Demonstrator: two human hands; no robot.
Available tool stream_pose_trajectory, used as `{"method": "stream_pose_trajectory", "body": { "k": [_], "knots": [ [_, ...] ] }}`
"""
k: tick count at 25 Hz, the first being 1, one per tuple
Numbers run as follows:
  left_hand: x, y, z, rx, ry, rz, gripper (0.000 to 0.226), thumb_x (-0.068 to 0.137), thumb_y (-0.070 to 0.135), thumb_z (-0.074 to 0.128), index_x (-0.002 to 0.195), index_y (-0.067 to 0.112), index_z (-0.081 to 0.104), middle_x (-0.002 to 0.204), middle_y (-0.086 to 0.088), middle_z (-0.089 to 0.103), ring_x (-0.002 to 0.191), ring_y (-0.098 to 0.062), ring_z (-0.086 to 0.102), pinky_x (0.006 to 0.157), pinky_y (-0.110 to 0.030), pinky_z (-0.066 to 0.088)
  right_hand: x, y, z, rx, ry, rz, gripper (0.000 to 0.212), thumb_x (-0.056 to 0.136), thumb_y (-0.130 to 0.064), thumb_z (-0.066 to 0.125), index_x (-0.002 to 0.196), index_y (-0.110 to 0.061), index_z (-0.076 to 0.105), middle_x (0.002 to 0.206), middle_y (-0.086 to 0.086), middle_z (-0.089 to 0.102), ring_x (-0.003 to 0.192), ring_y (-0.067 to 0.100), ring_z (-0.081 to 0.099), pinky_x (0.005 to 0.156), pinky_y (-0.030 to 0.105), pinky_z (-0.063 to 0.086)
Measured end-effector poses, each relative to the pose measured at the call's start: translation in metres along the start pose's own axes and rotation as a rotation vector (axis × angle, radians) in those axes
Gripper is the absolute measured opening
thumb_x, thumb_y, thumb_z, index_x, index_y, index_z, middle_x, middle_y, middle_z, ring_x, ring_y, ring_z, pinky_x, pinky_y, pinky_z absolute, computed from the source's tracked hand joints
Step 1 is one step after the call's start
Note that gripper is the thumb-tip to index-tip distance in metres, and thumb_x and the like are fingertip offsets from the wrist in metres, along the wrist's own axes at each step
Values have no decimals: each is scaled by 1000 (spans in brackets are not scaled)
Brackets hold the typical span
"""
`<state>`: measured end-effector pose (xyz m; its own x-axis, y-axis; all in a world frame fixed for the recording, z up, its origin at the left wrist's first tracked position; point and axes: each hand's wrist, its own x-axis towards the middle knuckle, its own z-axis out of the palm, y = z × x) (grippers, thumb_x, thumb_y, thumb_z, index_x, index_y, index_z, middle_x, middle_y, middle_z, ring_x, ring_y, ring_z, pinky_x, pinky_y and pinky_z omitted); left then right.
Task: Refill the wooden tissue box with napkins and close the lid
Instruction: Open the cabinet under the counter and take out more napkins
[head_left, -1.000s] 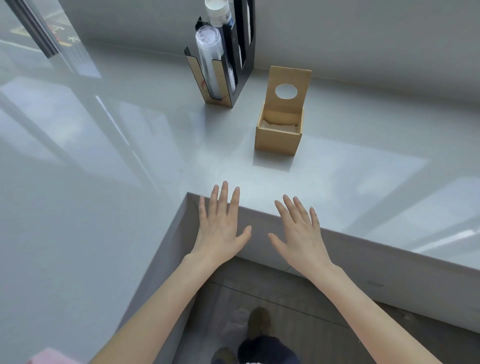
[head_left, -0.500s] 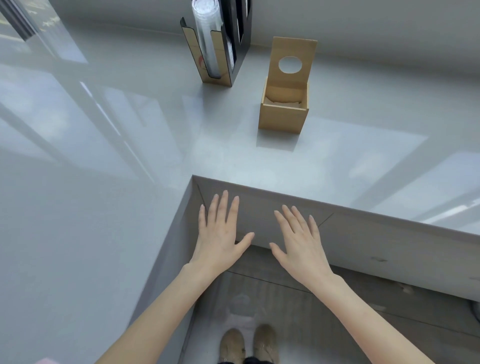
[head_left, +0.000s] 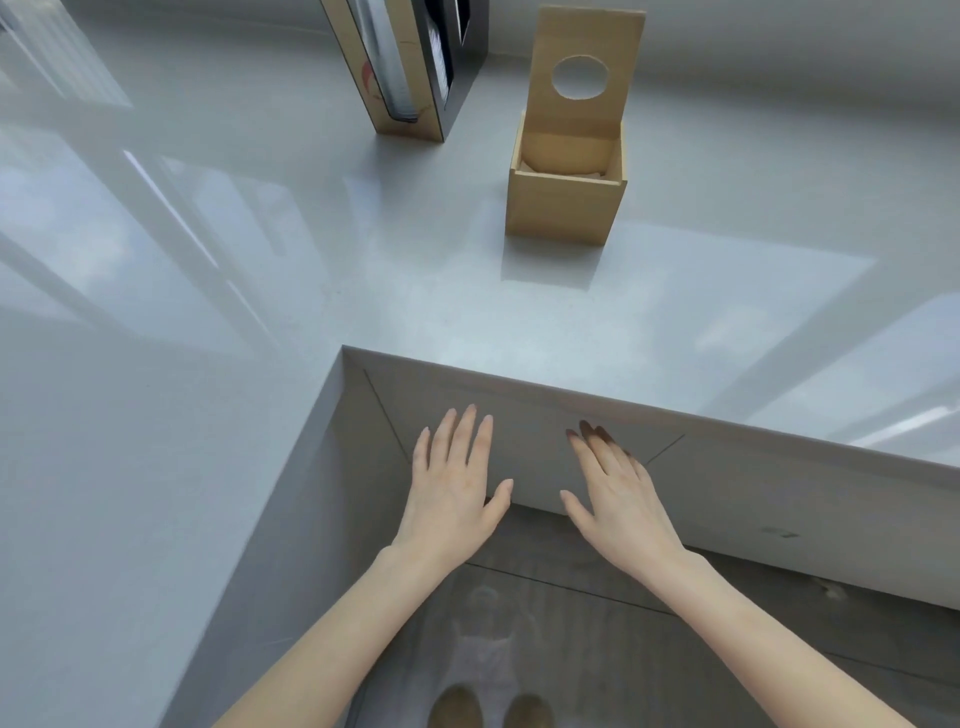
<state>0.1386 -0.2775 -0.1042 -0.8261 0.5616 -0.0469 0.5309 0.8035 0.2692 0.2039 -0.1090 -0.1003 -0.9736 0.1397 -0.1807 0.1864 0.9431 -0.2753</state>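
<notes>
The wooden tissue box (head_left: 563, 208) stands on the grey counter (head_left: 363, 280), straight ahead of me. Its hinged lid (head_left: 584, 57), with a round hole in it, is swung up and stands upright behind the box. Inside, a pale layer of napkins (head_left: 566, 169) shows low down. My left hand (head_left: 452, 486) and my right hand (head_left: 621, 491) hover flat, palms down, fingers spread, below the counter's inner corner edge. Both hold nothing and are well short of the box.
A black and wood dispenser (head_left: 415, 67) with stacked cups and lids stands at the back, left of the box. The counter forms an L around me, with its front panel (head_left: 727, 499) just beyond my fingers. Wood floor and my shoes (head_left: 488, 709) lie below.
My view has tipped down and closer, so the box and dispenser slid up in the frame. My hands dropped from over the counter edge to in front of its side panel.
</notes>
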Motion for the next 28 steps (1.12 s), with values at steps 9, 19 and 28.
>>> {"method": "stream_pose_trajectory", "body": {
  "k": [9, 19, 28],
  "knots": [
    [53, 12, 54, 61, 151, 112, 63, 73, 25, 69, 125, -3, 48, 127, -22, 57, 120, -43, 49, 99, -57, 37, 43, 27, 43, -198, 192, 26, 69, 71, -20, 72, 133, -6, 45, 132, 15, 54, 125, 32, 49, 106, 48, 35],
    [65, 21, 62, 58, 230, 6, 61, 54, 19, 75, 110, 1, 61, 108, -18, 67, 102, -40, 61, 91, -53, 46, 47, 18, 63, -250, 454, 44, 72, 50, -3, 76, 119, 4, 57, 113, 21, 65, 106, 36, 62, 96, 51, 46],
    [24, 23, 49, -45, 181, -68, 43, 74, 21, 65, 111, -1, 57, 118, -22, 59, 105, -39, 55, 83, -45, 49, -15, -20, 64, -159, 415, 15, 61, 58, 4, 69, 118, 5, 58, 117, 21, 64, 109, 32, 62, 96, 47, 49]
  ]
}}
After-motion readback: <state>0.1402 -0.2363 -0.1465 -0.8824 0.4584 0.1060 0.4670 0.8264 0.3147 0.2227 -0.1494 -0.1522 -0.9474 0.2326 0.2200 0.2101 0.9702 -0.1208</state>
